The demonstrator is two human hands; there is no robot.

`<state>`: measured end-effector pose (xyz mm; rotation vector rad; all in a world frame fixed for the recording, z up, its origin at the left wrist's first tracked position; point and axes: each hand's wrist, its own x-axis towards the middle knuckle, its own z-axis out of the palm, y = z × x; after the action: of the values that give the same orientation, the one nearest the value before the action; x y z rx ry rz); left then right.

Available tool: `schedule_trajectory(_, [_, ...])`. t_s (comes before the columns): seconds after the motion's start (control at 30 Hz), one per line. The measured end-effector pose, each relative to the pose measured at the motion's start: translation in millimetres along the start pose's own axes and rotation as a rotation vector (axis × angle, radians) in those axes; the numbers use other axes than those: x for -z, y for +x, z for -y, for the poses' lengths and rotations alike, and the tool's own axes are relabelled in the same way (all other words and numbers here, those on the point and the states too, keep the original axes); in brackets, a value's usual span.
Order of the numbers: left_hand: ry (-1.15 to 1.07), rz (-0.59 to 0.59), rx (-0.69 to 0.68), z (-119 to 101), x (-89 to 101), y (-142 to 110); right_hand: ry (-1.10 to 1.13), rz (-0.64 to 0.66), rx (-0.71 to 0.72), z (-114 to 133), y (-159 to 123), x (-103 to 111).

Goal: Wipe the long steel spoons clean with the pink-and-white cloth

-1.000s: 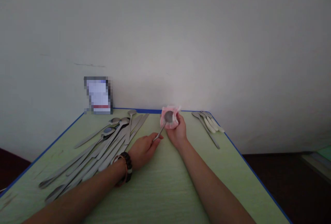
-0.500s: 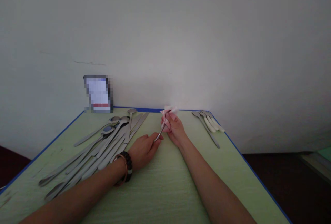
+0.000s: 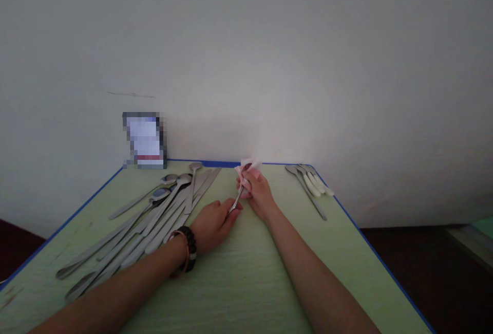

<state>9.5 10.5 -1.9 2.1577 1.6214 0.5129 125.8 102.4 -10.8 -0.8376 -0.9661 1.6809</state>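
Green table with blue edge spans foreground. Dark bracelet on left wrist. Loose pile of spoons and knives lies to left. Left hand clamped on spoon by handle. Spoon tilted above table middle, bowl end inside pink cloth. Right hand closed around cloth. To right, second spoon lies beside white-handled cutlery. Pixelated screen stands back left, near pale wall.
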Motion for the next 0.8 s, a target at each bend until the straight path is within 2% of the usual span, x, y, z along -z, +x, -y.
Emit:
schedule_trajectory(0.27, [0.016, 0.008, 0.01, -1, 0.9, 0, 0.023, 0.035, -0.002, 0, 2, 1])
schedule_trajectory(0.53, [0.014, 0.004, 0.005, -1, 0.8, 1, 0.017, 0.001, 0.001, -1, 0, -2])
schedule_trajectory(0.67, [-0.05, -0.026, 0.018, 0, 0.9, 1, 0.27, -0.027, 0.001, 0, 6, 1])
schedule_trajectory(0.8, [-0.229, -0.014, 0.033, -1, 2.0, 0, 0.559, -0.059, 0.047, 4, 10, 9])
